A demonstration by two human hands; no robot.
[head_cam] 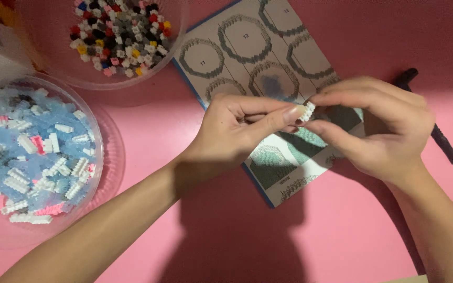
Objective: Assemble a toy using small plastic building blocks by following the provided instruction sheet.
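A smooth pink surface (300,230) fills the view, with the shadow of the arms falling dark across its lower middle. On it at the left sits a round clear plastic bowl (98,137) heaped with tiny studded bricks, mostly pale blue and white with some pink; its left side is cut off. A second clear bowl (176,34) at the top holds mixed black, grey, red, yellow and pink bricks, its upper part out of frame. A printed instruction sheet (226,57) with ring-shaped grey diagrams lies slantwise under the hands, partly covered by them. A black stick-like tool (444,144) lies at right, mostly hidden. The left hand (226,136) and right hand (378,126) meet above the sheet, fingertips pinched together on a small white brick piece (308,110), largely hidden by fingers.
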